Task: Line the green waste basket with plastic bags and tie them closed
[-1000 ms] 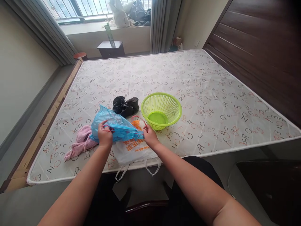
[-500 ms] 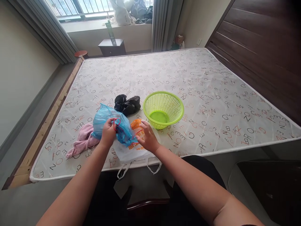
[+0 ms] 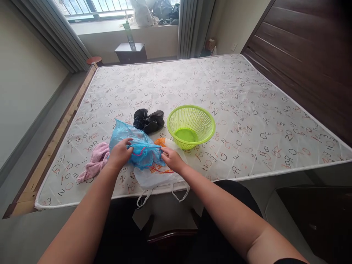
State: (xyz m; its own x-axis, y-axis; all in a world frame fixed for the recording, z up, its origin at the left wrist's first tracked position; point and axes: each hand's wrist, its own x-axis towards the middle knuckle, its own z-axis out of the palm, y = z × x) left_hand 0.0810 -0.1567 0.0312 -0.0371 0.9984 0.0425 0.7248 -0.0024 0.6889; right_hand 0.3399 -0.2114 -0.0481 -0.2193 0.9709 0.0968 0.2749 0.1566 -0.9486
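A thin blue plastic bag (image 3: 129,134) with a red drawstring lies crumpled on the mattress, stretched between my hands. My left hand (image 3: 121,151) pinches its near left edge. At the bag's right end, my right hand (image 3: 172,158) grips the gathered plastic between thumb and fingers. Beneath it, partly covered, rests a white plastic bag (image 3: 148,179) with orange print, its two handles hanging over the mattress edge. A pink towel (image 3: 96,161) is bunched up left of my left hand. Just behind the blue bag sits a crumpled black plastic bag (image 3: 150,121).
A green plastic basket (image 3: 191,126) stands right of the bags. The letter-printed mattress (image 3: 247,110) spreads out beyond, with a dark headboard (image 3: 302,55) on the right. At the far side are a small nightstand (image 3: 130,53) with a bottle and a red stool (image 3: 94,60).
My right hand has moved from beside the blue bag onto its right end and closed on it. The bag's rim is now pulled out sideways between both hands.
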